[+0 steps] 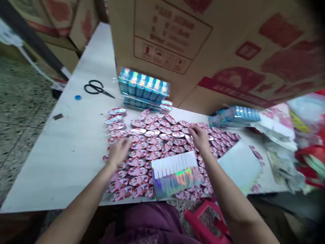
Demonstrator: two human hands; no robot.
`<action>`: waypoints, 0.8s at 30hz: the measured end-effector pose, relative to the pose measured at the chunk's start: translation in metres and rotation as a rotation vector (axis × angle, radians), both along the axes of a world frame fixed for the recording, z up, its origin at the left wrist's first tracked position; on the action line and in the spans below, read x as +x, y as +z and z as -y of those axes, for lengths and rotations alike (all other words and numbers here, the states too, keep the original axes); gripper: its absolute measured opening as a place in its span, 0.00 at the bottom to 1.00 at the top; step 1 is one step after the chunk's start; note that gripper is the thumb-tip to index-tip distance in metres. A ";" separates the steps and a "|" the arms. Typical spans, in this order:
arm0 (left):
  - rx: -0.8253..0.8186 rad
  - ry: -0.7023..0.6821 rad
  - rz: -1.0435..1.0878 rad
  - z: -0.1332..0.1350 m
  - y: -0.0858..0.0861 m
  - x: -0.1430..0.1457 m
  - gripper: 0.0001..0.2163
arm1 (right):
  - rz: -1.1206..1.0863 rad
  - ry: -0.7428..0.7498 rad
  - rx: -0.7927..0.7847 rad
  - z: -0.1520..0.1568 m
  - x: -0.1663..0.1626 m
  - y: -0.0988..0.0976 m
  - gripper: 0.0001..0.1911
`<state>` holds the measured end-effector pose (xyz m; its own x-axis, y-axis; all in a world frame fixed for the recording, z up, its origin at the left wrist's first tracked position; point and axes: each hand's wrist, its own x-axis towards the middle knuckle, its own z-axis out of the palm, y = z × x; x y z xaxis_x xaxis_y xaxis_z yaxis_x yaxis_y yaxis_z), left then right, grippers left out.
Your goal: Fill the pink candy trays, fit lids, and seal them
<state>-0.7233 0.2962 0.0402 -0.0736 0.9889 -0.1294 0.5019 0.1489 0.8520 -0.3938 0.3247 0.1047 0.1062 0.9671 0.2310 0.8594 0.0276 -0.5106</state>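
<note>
Many small pink oval-ended packs (pixel 137 153) stand in tight rows on the white table. Over the left-hand columns, my left hand (pixel 118 151) has its fingers bent together at the packs; its grip is blurred. Farther right, my right hand (pixel 199 137) reaches into the back rows with its fingertips drawn together, and whatever they pinch is too small to make out. Between my forearms, a shiny holographic sheet (pixel 175 179) with white tabs along its upper edge lies on top of the packs. A pale sheet (pixel 240 166) rests beyond my right forearm.
A large cardboard box (pixel 162 40) rises behind the rows. Clear-wrapped blue packs (pixel 143 88) and more blue packs (pixel 241 114) stand by it. Black scissors (pixel 98 88) and a blue cap (pixel 78 97) lie left on the white table (pixel 56 152). A red plastic object (pixel 207 220) is below the edge.
</note>
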 end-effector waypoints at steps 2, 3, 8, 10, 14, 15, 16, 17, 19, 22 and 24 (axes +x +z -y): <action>-0.081 -0.270 0.011 0.045 0.000 0.028 0.17 | 0.062 -0.149 -0.175 0.063 0.054 -0.012 0.16; -0.099 -0.352 0.002 0.063 -0.003 0.041 0.19 | 0.061 -0.172 -0.273 0.090 0.071 -0.023 0.17; -0.146 -0.449 -0.003 0.098 -0.026 0.086 0.32 | 0.000 -0.220 -0.327 0.154 0.078 -0.080 0.24; -0.131 -0.407 0.066 0.097 -0.032 0.093 0.34 | -0.051 -0.248 -0.216 0.160 0.073 -0.085 0.23; -0.085 -0.278 0.295 0.092 -0.030 0.101 0.33 | -0.239 -0.264 -0.083 0.168 0.073 -0.075 0.20; -0.087 -0.241 0.349 0.091 -0.027 0.102 0.32 | -0.315 -0.263 -0.077 0.169 0.073 -0.072 0.21; -0.090 -0.211 0.391 0.089 -0.024 0.104 0.30 | -0.407 -0.257 -0.089 0.169 0.073 -0.070 0.22; -0.093 -0.185 0.417 0.086 -0.020 0.105 0.28 | -0.512 -0.238 -0.122 0.169 0.072 -0.068 0.24; -0.085 -0.126 0.430 0.083 -0.012 0.108 0.23 | -0.718 -0.167 -0.228 0.167 0.070 -0.067 0.27; -0.097 -0.053 0.459 0.083 -0.002 0.112 0.17 | -0.883 -0.089 -0.368 0.164 0.071 -0.067 0.30; -0.163 -0.074 0.493 0.088 0.004 0.115 0.17 | -0.915 -0.074 -0.381 0.161 0.080 -0.065 0.30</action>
